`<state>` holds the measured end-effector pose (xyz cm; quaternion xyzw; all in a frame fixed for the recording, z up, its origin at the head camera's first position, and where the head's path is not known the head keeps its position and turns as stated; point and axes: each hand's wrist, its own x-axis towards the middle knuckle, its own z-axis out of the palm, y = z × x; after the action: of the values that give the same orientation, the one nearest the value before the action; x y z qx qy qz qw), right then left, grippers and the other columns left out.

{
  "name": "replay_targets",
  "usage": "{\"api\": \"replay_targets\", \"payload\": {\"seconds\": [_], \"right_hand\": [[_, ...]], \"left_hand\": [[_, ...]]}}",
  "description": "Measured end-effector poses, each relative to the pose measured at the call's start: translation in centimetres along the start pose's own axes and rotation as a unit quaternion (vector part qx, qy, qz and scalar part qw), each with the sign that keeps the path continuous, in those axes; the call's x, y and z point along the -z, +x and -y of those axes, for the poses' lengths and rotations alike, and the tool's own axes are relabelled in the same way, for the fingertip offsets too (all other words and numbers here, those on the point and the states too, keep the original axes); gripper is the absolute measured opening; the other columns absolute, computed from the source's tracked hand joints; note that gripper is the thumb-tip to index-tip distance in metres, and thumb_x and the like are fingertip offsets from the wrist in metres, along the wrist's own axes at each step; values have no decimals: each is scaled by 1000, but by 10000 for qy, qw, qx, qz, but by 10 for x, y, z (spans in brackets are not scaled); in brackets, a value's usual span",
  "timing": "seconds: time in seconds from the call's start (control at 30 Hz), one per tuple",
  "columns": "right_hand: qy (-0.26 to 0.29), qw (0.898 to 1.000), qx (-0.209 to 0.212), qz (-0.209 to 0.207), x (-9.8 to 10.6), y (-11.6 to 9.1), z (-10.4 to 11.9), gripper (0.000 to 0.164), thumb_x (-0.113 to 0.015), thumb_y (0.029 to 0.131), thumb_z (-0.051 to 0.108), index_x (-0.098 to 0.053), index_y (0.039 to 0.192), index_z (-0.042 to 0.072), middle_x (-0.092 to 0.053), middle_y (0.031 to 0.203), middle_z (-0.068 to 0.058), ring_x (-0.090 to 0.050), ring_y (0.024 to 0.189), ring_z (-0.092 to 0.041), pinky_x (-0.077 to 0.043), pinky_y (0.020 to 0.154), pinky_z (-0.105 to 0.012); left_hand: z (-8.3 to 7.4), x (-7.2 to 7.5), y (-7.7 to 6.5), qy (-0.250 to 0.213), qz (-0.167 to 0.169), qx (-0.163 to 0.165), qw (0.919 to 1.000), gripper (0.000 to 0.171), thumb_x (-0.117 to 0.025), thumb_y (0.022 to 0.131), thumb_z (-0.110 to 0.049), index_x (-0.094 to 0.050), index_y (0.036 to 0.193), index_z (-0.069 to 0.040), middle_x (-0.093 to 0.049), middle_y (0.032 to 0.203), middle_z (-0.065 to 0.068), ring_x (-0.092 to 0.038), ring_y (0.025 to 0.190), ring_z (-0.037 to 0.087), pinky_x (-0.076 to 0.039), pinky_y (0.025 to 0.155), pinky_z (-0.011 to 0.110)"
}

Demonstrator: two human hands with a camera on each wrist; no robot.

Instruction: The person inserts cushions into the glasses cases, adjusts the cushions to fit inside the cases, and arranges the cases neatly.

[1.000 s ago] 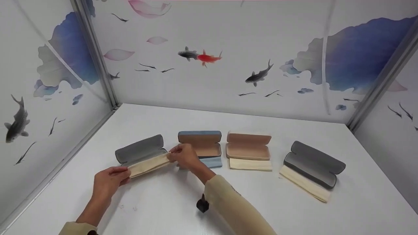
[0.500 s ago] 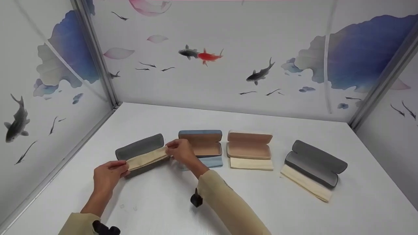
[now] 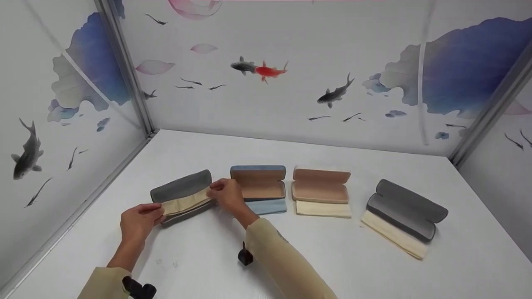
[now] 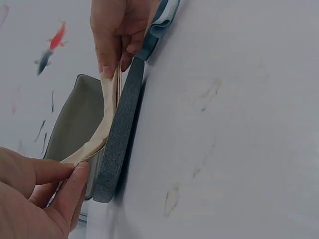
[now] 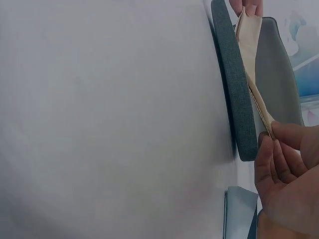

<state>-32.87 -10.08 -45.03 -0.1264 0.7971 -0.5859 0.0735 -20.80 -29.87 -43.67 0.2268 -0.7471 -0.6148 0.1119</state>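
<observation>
Left of the frame's centre, the left hand (image 3: pixel 139 222) and right hand (image 3: pixel 229 196) pinched opposite ends of a folded cream cloth strip (image 3: pixel 185 202), partly hiding the inside of an open, oblong grey case (image 3: pixel 183 186). The right hand obscured one end of a folded light-blue cloth (image 3: pixel 269 206).

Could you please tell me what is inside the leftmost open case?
Between the left hand and right hand, a folded cream cloth sags over the leftmost case, seeming to dip inside. Grey lining shows behind the cloth; anything beneath it is hidden.
</observation>
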Motion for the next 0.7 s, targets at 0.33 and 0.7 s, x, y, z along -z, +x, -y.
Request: {"api": "replay_targets", "payload": {"seconds": [0.33, 0.7], "right_hand": [[-226, 9994, 211, -148, -2, 1, -2, 18, -67, 93, 2, -75, 109, 5, -73, 97, -5, -60, 80, -7, -51, 68, -19], [-367, 9989, 275, 22, -4, 2, 1, 29, -61, 93, -7, -72, 119, 2, -75, 107, -9, -65, 92, -10, -55, 77, -22]], "left_hand": [[1, -3, 3, 380, -91, -137, 9991, 33, -67, 92, 0, -62, 121, 14, -72, 89, 3, -65, 68, -3, -55, 67, 13], [0, -3, 1, 1040, -195, -243, 9941, 32, -69, 91, -6, -67, 118, 10, -75, 99, 15, -62, 68, -4, -51, 63, 12]]}}
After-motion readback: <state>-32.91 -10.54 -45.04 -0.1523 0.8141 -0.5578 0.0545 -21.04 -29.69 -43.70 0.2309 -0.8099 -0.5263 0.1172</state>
